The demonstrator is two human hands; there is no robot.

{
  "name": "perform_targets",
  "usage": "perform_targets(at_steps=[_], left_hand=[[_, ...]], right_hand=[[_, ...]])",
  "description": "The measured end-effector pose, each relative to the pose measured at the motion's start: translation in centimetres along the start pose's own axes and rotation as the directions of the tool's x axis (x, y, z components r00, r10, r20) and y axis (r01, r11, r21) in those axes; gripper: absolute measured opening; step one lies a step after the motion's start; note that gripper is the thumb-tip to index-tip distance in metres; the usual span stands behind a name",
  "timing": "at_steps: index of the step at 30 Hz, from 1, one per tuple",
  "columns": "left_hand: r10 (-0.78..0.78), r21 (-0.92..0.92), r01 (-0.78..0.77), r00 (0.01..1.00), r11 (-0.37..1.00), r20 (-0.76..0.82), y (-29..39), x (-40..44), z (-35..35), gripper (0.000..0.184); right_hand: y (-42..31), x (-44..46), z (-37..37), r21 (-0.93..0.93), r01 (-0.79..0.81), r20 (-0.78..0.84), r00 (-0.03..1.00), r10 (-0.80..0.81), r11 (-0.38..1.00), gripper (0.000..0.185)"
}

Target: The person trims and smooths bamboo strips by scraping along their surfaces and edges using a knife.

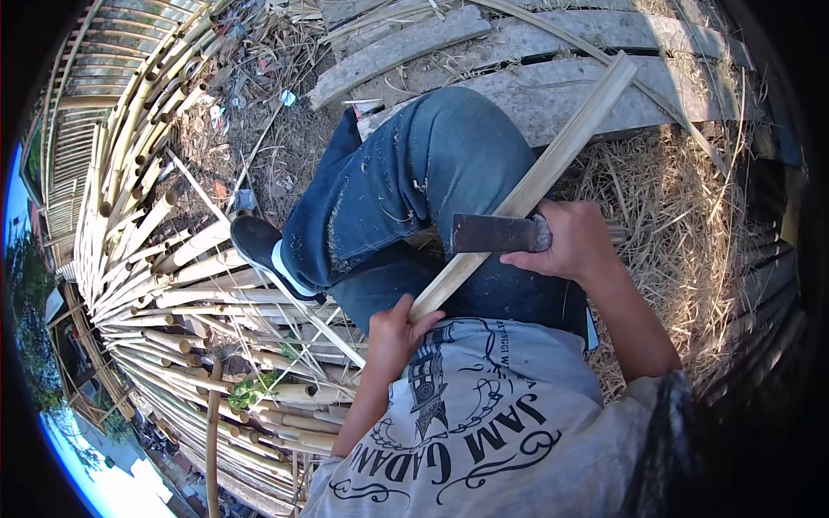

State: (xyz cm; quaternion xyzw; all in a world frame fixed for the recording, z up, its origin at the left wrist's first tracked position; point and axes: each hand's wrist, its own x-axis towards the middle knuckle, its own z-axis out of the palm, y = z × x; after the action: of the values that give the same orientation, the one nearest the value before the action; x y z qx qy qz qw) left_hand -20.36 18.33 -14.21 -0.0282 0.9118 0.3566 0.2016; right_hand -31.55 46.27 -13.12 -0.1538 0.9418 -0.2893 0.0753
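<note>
Left hand [399, 329] holds one bamboo strip [566, 148]; right hand [577, 242], one blade [490, 234].

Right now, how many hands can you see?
2: the left hand holds the pale strip at its lower end; the right hand grips the bladed tool lying across it. I see no others.

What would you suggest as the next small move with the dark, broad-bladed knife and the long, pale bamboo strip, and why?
I'd probably try a light shaving stroke with the knife, away from the left hand: that hand grips the strip's lower end, while the right hand holds the blade crosswise over it.
</note>
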Motion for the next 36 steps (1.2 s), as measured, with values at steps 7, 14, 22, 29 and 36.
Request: perform_targets(at_steps=[7,14,22,29,36], left_hand=[[-0.128,-0.150,0.122,0.991,0.981,-0.032,-1.0,-0.1,0.5,0.043],[-0.045,-0.091,0.041,0.998,0.995,-0.043,-1.4,0.4,0.5,0.045],[-0.031,-0.105,0.031,0.999,0.994,0.009,-1.8,0.8,0.8,0.043],[0.089,-0.669,0.223,0.912,0.709,0.399,-2.8,2.8,0.1,0.025],[0.066,-0.582,0.245,0.886,0.775,0.460,-2.0,3.2,-0.5,0.027]], right_hand=[[-0.6,0.7,-1.3,-0.060,-0.018,0.154,0.988,0.027,0.998,0.067],[-0.8,1.6,-1.5,-0.107,-0.051,0.198,0.978,0.072,0.993,0.067],[-1.3,1.9,-1.3,-0.081,-0.063,0.195,0.978,0.078,0.995,0.072],[-1.3,2.3,-1.9,-0.117,-0.078,0.248,0.963,0.105,0.990,0.072],[-1.7,2.6,-2.1,-0.122,-0.054,0.266,0.960,0.085,0.991,0.074]])
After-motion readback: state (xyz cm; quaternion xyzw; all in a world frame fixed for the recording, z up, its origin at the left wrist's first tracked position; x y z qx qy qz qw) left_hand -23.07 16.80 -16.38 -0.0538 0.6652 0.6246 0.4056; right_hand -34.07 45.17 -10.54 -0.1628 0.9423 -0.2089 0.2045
